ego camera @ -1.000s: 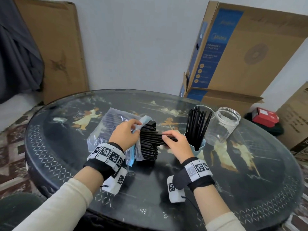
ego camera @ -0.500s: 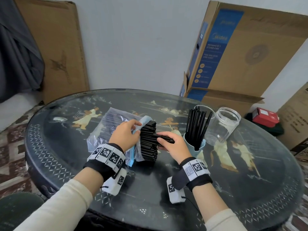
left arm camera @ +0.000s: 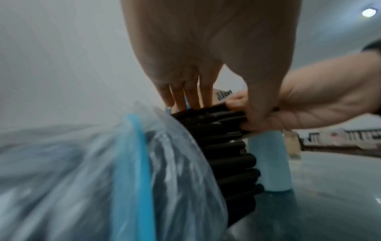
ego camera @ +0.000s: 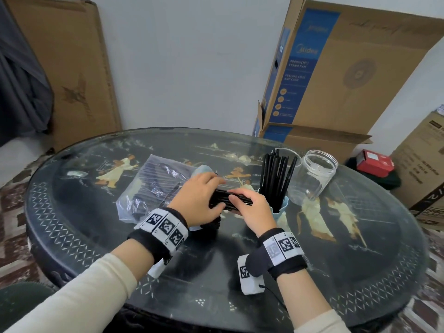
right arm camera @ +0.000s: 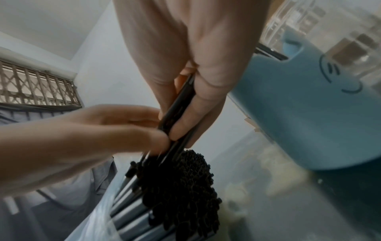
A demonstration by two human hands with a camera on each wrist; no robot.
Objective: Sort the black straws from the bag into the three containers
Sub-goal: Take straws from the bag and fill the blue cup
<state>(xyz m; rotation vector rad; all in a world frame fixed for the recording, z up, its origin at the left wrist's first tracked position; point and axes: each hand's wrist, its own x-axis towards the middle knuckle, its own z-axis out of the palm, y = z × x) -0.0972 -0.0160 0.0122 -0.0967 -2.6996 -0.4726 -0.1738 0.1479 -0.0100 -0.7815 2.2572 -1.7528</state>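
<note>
Black plastic straws [ego camera: 230,199]: light, thin, smooth, prob. slippery against each other and easy to kink, so best pinched as a small bunch near the exposed ends, not mid-length. Main bundle [right arm camera: 181,187] sits in the clear bag [ego camera: 153,186], centre-left of the head view, open ends poking out toward the blue cup [ego camera: 280,207]. Right hand [ego camera: 254,210] is clenched round a few straws, thumb over fingers, just left of the cup. Left hand [ego camera: 199,200] has fingers laid along the bundle top w/ thumb pressing; looks like a loose pinch on the same straws, tho blur makes that unsure. Clear jar [ego camera: 312,176] stands right of the cup, nothing visible inside.
</note>
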